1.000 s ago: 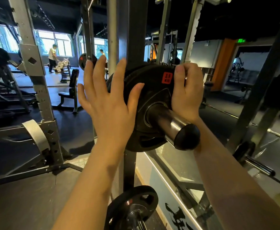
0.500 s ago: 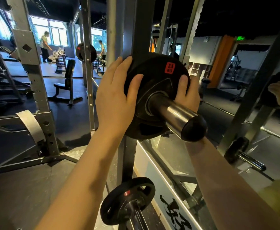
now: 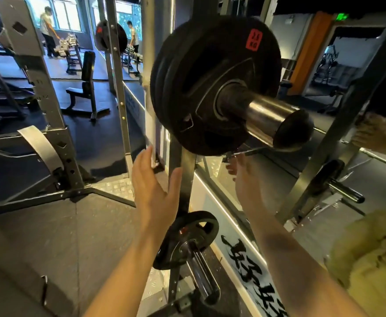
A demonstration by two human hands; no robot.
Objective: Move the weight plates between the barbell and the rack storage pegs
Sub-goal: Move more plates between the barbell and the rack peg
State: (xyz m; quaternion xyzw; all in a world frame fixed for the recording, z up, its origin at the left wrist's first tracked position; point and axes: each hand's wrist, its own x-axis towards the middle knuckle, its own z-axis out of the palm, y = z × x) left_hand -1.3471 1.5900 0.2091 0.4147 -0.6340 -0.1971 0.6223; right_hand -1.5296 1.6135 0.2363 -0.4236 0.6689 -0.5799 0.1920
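We see matt black rubber on the weight plates (image 3: 214, 72), glossy polished metal on their storage peg (image 3: 265, 115), dull grey painted steel on the rack upright (image 3: 50, 94), and matt dark rubber flooring (image 3: 50, 236).

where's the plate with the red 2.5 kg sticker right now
In the head view, the 2.5 kg plate sits upper centre on the upper storage peg, outermost of the stack, above both open hands.
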